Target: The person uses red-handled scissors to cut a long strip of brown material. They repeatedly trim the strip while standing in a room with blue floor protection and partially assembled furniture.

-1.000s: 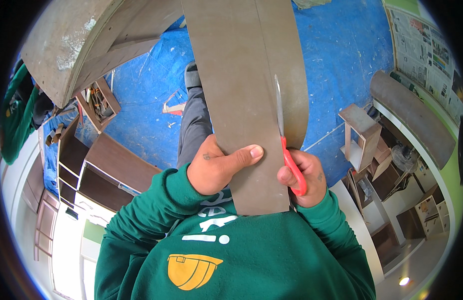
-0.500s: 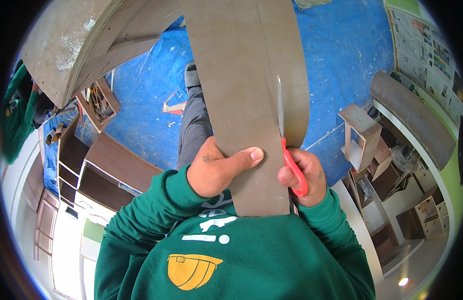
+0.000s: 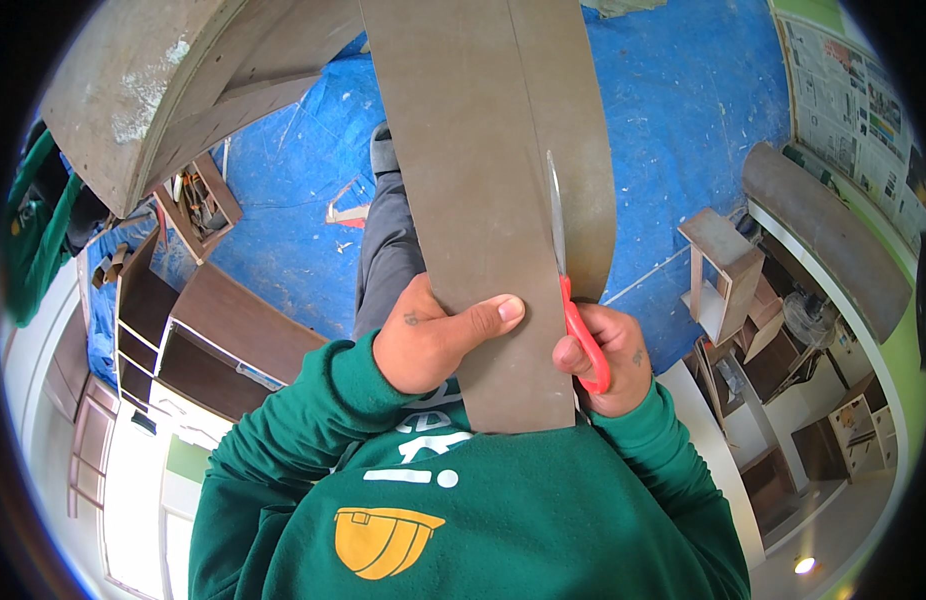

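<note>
A long brown laminate-like sheet (image 3: 463,150) stretches from against my green sweatshirt away to the far edge, with a thin line running along it. My left hand (image 3: 433,335) grips its left side near me, thumb flat on top and fingers hidden beneath. Red-handled scissors (image 3: 582,335) are in my right hand (image 3: 613,355), at the sheet's near right side. One long blade lies over the sheet, pointing away from me along the line. The other blade is hidden under the sheet. Right of the blade, the sheet's strip bends downward.
Blue tarp (image 3: 673,120) covers the floor. A large curved wooden piece (image 3: 183,90) stands at the far left, near a wooden tool box (image 3: 198,205) and a brown cabinet (image 3: 233,335). Wooden box frames (image 3: 721,265) stand at right. A person in green (image 3: 38,235) is at the left edge.
The scissors and my right hand have shifted slightly left, along with the sheet's near end. My left hand keeps its hold almost unmoved.
</note>
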Demonstrator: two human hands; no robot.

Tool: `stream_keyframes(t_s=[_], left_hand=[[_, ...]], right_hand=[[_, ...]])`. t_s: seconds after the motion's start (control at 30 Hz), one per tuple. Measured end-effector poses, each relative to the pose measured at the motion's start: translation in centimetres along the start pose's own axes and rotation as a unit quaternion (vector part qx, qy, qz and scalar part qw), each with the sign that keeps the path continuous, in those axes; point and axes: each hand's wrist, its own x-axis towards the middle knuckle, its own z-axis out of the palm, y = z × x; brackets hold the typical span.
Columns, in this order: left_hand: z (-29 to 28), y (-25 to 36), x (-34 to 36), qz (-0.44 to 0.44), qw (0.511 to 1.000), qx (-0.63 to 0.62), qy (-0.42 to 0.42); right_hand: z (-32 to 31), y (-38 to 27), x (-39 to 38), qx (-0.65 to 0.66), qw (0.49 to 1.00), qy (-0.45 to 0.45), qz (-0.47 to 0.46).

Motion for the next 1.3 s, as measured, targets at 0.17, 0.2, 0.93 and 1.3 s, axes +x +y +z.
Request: stream_keyframes(t_s=[0.17,0.2,0.93,1.3], left_hand=[[0.0,0.1,0.1,-0.004,1.0,0.005,0.014],[0.1,0.4,0.1,-0.008,1.0,-0.001,0.02],[3.0,-1.6,-1.1,0.045,0.98,-0.195,-0.004],[7.1,-0.8,-4.1,0.154,0.958,-0.24,-0.021]], right_hand=[[0.0,0.0,0.2,-0.005,1.0,-0.004,-0.009],[0.2,-0.1,0.4,0.019,1.0,-0.005,-0.009],[-13.1,9.6,-9.2,0.287,0.948,0.044,-0.133],[-19.0,22.7,-8.8,0.248,0.952,0.174,0.03]])
